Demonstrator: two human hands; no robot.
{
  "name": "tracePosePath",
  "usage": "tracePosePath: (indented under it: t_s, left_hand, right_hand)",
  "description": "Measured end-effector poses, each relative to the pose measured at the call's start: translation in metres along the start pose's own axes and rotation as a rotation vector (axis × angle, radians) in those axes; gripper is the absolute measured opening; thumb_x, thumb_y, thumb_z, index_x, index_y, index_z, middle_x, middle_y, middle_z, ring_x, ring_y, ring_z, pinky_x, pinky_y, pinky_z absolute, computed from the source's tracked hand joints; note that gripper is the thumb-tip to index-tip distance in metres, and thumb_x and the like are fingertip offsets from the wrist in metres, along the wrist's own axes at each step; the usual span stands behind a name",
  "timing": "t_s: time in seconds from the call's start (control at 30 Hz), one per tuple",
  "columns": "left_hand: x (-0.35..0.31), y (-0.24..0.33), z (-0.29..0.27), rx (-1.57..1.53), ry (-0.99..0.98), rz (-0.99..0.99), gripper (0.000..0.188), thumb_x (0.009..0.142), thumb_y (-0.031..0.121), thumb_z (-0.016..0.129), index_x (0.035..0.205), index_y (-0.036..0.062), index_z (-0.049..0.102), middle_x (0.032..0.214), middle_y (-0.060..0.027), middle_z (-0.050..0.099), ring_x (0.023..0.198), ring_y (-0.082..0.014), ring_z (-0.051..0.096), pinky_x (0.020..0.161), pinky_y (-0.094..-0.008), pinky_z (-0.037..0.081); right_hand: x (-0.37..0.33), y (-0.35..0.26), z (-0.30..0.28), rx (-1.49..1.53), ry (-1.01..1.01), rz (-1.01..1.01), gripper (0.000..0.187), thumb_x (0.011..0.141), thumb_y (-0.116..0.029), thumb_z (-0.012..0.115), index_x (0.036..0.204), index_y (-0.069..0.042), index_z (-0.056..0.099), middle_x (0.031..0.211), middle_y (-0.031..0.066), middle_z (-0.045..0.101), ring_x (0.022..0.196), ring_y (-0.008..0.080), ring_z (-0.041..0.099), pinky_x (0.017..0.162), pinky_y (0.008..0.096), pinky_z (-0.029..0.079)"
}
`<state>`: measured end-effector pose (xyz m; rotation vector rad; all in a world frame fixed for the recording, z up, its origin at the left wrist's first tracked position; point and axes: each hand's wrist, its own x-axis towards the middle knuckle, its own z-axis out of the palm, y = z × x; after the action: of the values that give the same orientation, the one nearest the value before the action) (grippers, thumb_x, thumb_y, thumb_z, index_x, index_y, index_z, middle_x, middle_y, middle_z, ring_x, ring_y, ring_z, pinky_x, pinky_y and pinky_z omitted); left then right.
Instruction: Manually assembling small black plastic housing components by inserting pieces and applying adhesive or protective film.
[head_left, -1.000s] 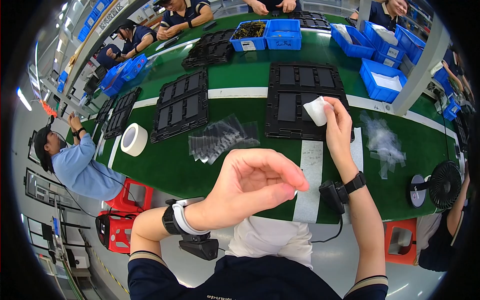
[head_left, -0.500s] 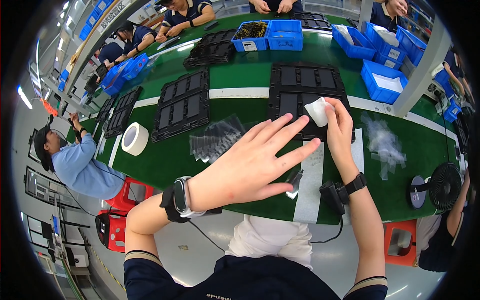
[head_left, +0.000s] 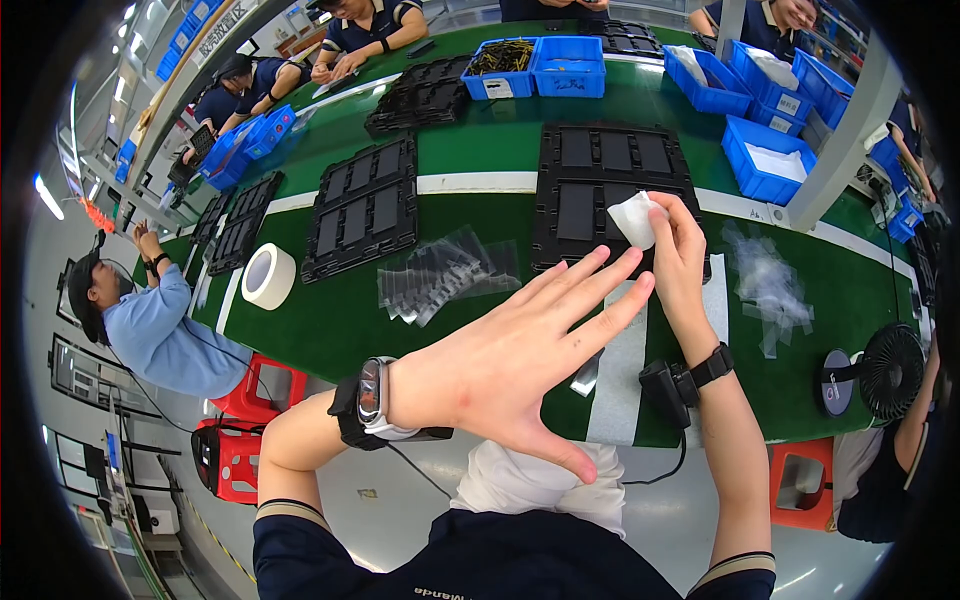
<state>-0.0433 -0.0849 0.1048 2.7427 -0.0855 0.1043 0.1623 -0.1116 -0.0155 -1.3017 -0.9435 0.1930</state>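
Observation:
My right hand [head_left: 680, 248] pinches a folded white wiping cloth [head_left: 631, 220] between thumb and fingers. Just behind the cloth lies a black tray [head_left: 545, 225] holding several dark flat panels. My left hand [head_left: 525, 355] hovers palm down over the table's near edge, fingers spread and thumb apart, holding nothing. Its fingertips point toward my right hand without visibly touching the cloth. Partly covered by the left hand are a pale strip [head_left: 617, 405] on the green tabletop and a small shiny piece [head_left: 587, 376]. Clear plastic film pieces [head_left: 440, 280] lie fanned out beyond the left wrist.
More clear film [head_left: 770, 290] is heaped at the right, near a small black fan [head_left: 890, 370]. A tape roll [head_left: 284, 280] and another black tray [head_left: 365, 205] lie left. Blue bins [head_left: 570, 85] line the far side; a metal post [head_left: 835, 140] stands right. Several co-workers sit around.
My left hand has shifted slightly right and its thumb has swung down, away from the fingers. The right hand keeps the cloth in nearly the same place.

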Motion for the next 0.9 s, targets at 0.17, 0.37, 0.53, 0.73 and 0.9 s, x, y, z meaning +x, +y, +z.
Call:
tracePosePath:
  t_s: [0.17, 0.37, 0.53, 0.73, 0.9]
  left_hand:
    - [0.001, -0.002, 0.007, 0.001, 0.013, -0.025, 0.115, 0.056, 0.053, 0.074, 0.137, -0.0022, 0.013, 0.142, -0.0252, 0.012, 0.131, -0.0418, 0.016, 0.104, -0.0485, 0.021]
    - [0.006, -0.014, 0.020, 0.050, 0.109, -0.104, 0.090, 0.068, 0.026, 0.073, 0.137, 0.0017, 0.021, 0.139, -0.0246, 0.020, 0.127, -0.0399, 0.027, 0.102, -0.0422, 0.029]
    - [0.017, -0.056, 0.026, -0.086, 0.419, -0.207, 0.075, 0.071, 0.018, 0.071, 0.133, 0.0053, 0.031, 0.134, -0.0192, 0.032, 0.120, -0.0334, 0.040, 0.096, -0.0372, 0.037]
    - [0.044, -0.098, 0.037, -1.036, 0.454, -0.477, 0.058, 0.082, 0.018, 0.063, 0.131, 0.0068, 0.035, 0.129, -0.0134, 0.041, 0.110, -0.0197, 0.050, 0.090, -0.0309, 0.042]
    - [0.052, -0.116, 0.061, -1.257, 0.459, -0.403, 0.045, 0.085, 0.015, 0.058, 0.126, 0.0063, 0.039, 0.112, -0.0077, 0.056, 0.102, -0.0143, 0.054, 0.088, -0.0285, 0.043]
  right_hand:
    - [-0.001, 0.002, 0.001, 0.008, -0.005, 0.002, 0.017, 0.088, -0.015, 0.049, 0.095, -0.002, 0.058, 0.068, -0.0004, 0.054, 0.059, 0.0043, 0.045, 0.051, 0.0208, 0.035]
    - [-0.001, 0.005, 0.001, 0.056, -0.027, 0.016, 0.017, 0.088, -0.012, 0.048, 0.097, -0.001, 0.058, 0.075, 0.0023, 0.059, 0.065, 0.0059, 0.052, 0.057, 0.0215, 0.042]
    - [-0.001, -0.006, 0.002, 0.024, -0.043, -0.093, 0.018, 0.079, -0.003, 0.058, 0.097, -0.003, 0.062, 0.095, 0.0070, 0.056, 0.077, 0.0115, 0.058, 0.065, 0.0235, 0.047]
    - [-0.001, -0.011, 0.002, -0.186, -0.070, -0.208, 0.025, 0.070, -0.002, 0.063, 0.095, -0.005, 0.063, 0.085, 0.0081, 0.058, 0.077, 0.0185, 0.059, 0.067, 0.0266, 0.046]
    - [-0.007, -0.012, 0.005, -0.408, -0.187, -0.388, 0.030, 0.067, -0.001, 0.062, 0.096, -0.007, 0.059, 0.091, 0.0067, 0.056, 0.090, 0.0242, 0.054, 0.079, 0.0338, 0.041]
